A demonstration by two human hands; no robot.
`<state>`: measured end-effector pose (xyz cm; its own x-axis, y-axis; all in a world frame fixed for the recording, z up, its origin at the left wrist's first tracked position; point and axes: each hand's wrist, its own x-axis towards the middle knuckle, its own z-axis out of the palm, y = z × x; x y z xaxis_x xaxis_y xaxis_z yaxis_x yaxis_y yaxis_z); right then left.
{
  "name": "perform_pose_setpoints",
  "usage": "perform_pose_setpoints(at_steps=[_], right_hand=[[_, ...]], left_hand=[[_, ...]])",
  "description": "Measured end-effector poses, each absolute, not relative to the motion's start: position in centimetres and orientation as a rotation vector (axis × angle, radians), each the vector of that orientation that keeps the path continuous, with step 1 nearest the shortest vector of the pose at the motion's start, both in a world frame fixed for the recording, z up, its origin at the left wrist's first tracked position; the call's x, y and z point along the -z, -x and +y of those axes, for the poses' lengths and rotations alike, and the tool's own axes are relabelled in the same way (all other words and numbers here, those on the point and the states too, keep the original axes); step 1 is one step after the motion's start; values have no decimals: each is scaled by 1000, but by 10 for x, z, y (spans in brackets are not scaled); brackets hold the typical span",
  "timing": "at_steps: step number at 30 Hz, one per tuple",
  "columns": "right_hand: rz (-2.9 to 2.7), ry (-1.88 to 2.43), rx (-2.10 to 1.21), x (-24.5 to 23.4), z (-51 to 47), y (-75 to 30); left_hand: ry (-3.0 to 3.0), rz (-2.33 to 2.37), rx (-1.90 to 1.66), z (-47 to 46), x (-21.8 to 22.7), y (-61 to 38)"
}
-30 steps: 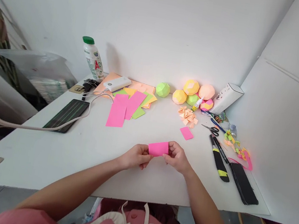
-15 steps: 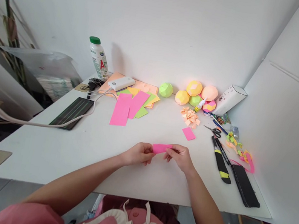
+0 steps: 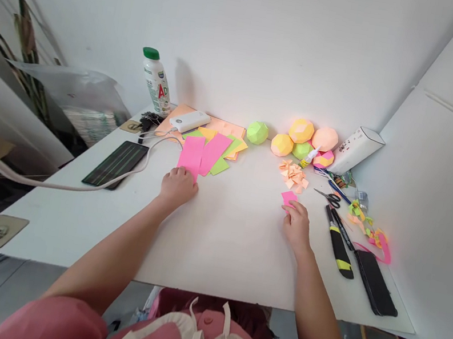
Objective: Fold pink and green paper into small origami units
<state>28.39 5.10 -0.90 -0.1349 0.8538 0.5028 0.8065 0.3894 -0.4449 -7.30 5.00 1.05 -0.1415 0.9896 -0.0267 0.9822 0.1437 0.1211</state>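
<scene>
My left hand (image 3: pixel 179 187) rests on the table with its fingers curled at the near end of a pink paper strip (image 3: pixel 191 152). A second pink strip (image 3: pixel 214 154) lies just right of it, over green and yellow paper pieces (image 3: pixel 220 166). On the other side, my right hand (image 3: pixel 298 223) has its thumb and fingertips closed at a small pink paper piece (image 3: pixel 288 196), partly covering it. Whether one or two layers of paper lie under those fingertips I cannot make out. Peach paper scraps (image 3: pixel 293 176) are heaped just beyond it.
Paper balls (image 3: pixel 301 131) are grouped at the wall, with a green one (image 3: pixel 257 133) apart. Scissors (image 3: pixel 328 197), a utility knife (image 3: pixel 339 243) and a black case (image 3: pixel 375 282) lie right. A phone (image 3: pixel 116 165), cable, power bank (image 3: pixel 190 122) and bottle (image 3: pixel 156 84) are left.
My hands have parted from the pink paper they held together. The left has moved out to the pink strips, the right to the small pink piece. The view has shifted slightly.
</scene>
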Motion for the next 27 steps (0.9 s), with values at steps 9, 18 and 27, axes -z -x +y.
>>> perform_pose_setpoints(at_steps=[9,18,27], right_hand=[[-2152,1164,-128,3,34,-256],[-2139,1185,-186,5,36,-256],[-2139,1144,-218,-1,31,-250]], left_hand=[[-2078,2190,61,49,-27,84],[-2087,2211,72,48,-24,82],[-2020,2343,-43,47,-31,83]])
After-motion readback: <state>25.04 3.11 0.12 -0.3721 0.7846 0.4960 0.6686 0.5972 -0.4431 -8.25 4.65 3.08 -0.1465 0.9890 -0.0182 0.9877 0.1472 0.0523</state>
